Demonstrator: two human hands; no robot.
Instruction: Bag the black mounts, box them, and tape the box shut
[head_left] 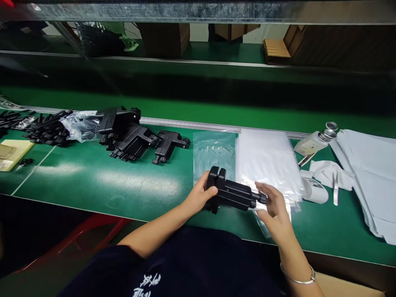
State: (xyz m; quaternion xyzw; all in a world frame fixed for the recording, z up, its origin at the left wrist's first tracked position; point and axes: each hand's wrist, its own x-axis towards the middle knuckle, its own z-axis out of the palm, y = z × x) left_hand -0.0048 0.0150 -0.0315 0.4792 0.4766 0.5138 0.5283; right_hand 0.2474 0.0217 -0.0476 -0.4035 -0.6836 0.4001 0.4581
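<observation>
"What does the head view show at the bench?"

"A person in a dark shirt holds a black plastic device over the near side of a green worktop. The left hand is clamped on its thicker end, thumb on the near face, the other fingers mostly hidden behind."

"And the right hand?"

"Thumb and fingers stand apart, curved about the knobbed end. Blur leaves it unclear whether they touch it. A silver bangle circles the wrist."

"What lies beyond the hands?"

"A clear plastic bag lies flat next to a stack of clear bags."

"And to the left?"

"A pile of similar black devices, then crumpled clear plastic and a heap of small black parts."

"On the other side?"

"A bottle with a metal top stands behind a white cloth. Tweezers lie against the cloth, and white sheets spread at far right."
</observation>
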